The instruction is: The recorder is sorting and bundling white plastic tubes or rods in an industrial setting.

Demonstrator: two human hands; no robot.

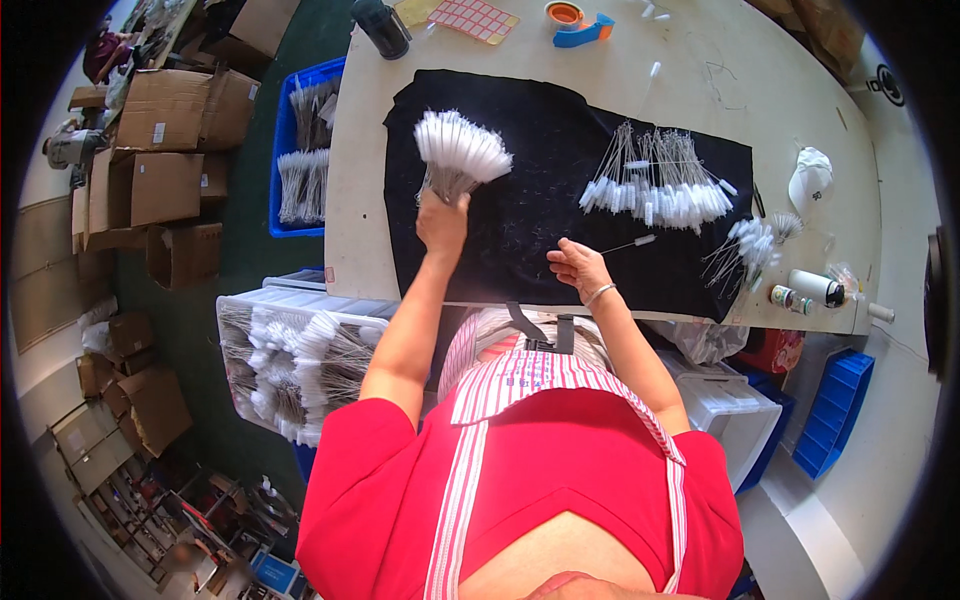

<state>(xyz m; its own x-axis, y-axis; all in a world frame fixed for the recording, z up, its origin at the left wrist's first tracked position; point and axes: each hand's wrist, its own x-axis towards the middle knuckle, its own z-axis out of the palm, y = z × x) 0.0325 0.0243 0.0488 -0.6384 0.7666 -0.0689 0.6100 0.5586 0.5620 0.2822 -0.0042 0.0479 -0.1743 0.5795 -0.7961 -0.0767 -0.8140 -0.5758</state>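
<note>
My left hand [442, 222] is closed around the wire stems of a thick bundle of cleaning brushes [462, 147], its white bristle heads fanned out on the far side. Over the black cloth [520, 215], my right hand [580, 268] is loosely open with its fingers slightly curled, and I see nothing in it. Just beyond its wrist side lies a single cleaning brush [643, 240], whose wire runs toward the hand; whether they touch is hard to tell. Farther right, a spread row of cleaning brushes [660, 180] lies with most heads toward me. A smaller loose pile of brushes [750, 250] sits at the cloth's right edge.
The pale table [620, 60] carries a tape roll [564, 14], a blue dispenser [584, 32], a dark bottle [381, 27], a white cap [810, 180] and a white cylinder [815, 287]. Brush-filled bins [300, 370] stand left; cardboard boxes [165, 190] lie beyond.
</note>
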